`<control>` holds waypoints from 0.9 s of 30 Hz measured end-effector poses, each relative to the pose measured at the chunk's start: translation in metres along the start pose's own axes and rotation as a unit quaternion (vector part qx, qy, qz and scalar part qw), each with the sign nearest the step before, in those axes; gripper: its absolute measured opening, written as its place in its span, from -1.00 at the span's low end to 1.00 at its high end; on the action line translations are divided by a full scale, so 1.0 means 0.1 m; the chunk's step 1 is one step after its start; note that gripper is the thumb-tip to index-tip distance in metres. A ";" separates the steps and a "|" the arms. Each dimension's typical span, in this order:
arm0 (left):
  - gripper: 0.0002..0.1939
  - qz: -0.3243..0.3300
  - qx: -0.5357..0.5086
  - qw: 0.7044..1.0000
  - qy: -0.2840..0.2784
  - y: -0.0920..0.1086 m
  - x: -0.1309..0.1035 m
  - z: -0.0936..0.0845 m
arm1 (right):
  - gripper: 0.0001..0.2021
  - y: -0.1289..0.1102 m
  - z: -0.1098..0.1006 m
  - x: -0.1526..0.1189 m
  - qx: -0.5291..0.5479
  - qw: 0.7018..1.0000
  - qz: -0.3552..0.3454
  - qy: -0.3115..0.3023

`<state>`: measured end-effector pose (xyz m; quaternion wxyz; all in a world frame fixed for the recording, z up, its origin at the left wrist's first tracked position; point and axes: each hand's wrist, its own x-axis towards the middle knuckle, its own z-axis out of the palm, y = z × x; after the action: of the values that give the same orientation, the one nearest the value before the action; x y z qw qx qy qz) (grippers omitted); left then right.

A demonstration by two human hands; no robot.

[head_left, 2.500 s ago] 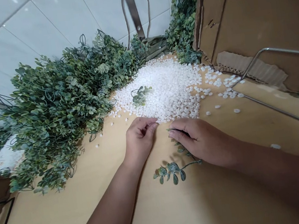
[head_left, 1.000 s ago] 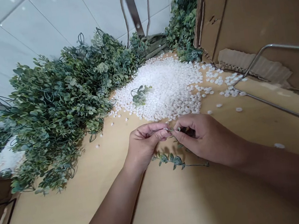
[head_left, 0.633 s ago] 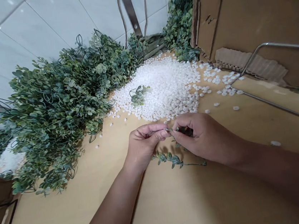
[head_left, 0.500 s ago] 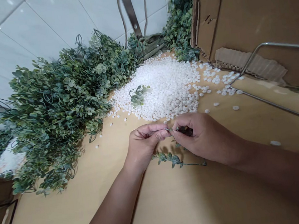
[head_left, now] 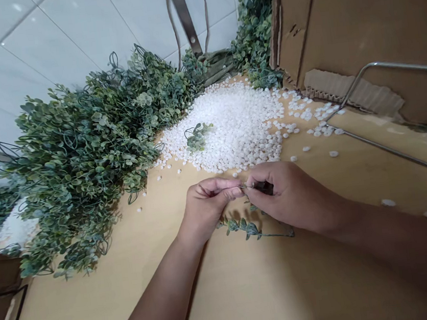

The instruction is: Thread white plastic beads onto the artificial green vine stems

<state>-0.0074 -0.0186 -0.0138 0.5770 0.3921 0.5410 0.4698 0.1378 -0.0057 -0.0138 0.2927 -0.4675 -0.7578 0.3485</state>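
My left hand point(head_left: 205, 202) and my right hand point(head_left: 282, 190) meet fingertip to fingertip over the table. Both are closed in a pinch on a thin greenish stem of an artificial leaf sprig, mostly hidden by the fingers. Dark leaf parts show under the curled fingers of my right hand. Just below the hands is a leafy green sprig point(head_left: 249, 227) with a bare stem end pointing right; whether it joins the pinched stem I cannot tell. Beyond the fingers spreads a heap of small white plastic beads point(head_left: 228, 122), with a small loose sprig point(head_left: 197, 137) on top.
A big pile of artificial greenery point(head_left: 87, 138) fills the left side against the tiled wall point(head_left: 78, 26). At right stand a cardboard box point(head_left: 359, 15) and a bent metal rod point(head_left: 394, 155). Stray white discs point(head_left: 388, 202) lie on the wooden table point(head_left: 248, 295).
Both hands stay almost in place, still pinching. The fingertips have closed in slightly, so less of the green bit between them shows. The view has shifted a little.
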 end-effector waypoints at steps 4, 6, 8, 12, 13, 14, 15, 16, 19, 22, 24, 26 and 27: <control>-0.80 0.002 0.020 1.000 0.001 0.01 0.01 0.01 | -0.81 0.01 0.00 -0.01 -0.005 1.000 -0.001 0.002; -0.80 0.002 0.025 1.000 0.000 0.01 0.02 0.01 | -0.80 0.01 0.01 -0.01 -0.001 1.000 -0.008 0.004; -0.80 0.002 0.026 1.000 0.001 0.00 0.02 0.01 | -0.79 0.01 0.02 -0.01 0.001 1.000 -0.017 0.005; -0.81 0.004 0.026 1.000 0.002 -0.01 0.03 0.01 | -0.79 0.02 0.04 -0.01 -0.008 0.999 -0.026 0.018; -0.82 0.006 0.027 1.000 0.003 -0.01 0.03 0.01 | -0.80 0.03 0.05 -0.01 -0.011 0.999 -0.027 0.022; -0.82 0.007 0.029 1.000 0.003 0.00 0.03 0.01 | -0.80 0.03 0.05 -0.01 -0.011 0.999 -0.027 0.024; -0.82 0.007 0.031 0.999 0.002 0.00 0.02 0.00 | -0.80 0.03 0.04 -0.01 -0.007 0.999 -0.027 0.023; -0.82 0.008 0.032 0.999 0.000 0.00 0.02 0.00 | -0.80 0.03 0.04 -0.01 -0.001 1.000 -0.025 0.019; -0.81 0.006 0.029 0.999 -0.018 0.02 0.02 -0.03 | -0.80 0.03 0.02 0.01 0.021 1.000 -0.010 0.002; -0.81 0.000 0.018 1.000 -0.023 0.03 0.03 -0.04 | -0.80 0.04 0.00 0.02 0.035 0.999 0.008 -0.018; -0.82 -0.004 0.015 1.000 -0.015 0.03 0.03 -0.03 | -0.80 0.06 0.00 0.04 0.042 0.999 0.013 -0.031; -0.82 -0.003 0.015 1.000 -0.006 0.02 0.04 -0.03 | -0.80 0.06 0.00 0.04 0.049 0.998 0.018 -0.038; -0.81 -0.001 0.014 1.000 -0.003 0.02 0.04 -0.03 | -0.80 0.07 0.00 0.05 0.053 0.998 0.021 -0.040</control>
<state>-0.0102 -0.0146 -0.0132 0.5735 0.4008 0.5464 0.4604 0.1396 0.0008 -0.0183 0.2790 -0.4527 -0.7396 0.4125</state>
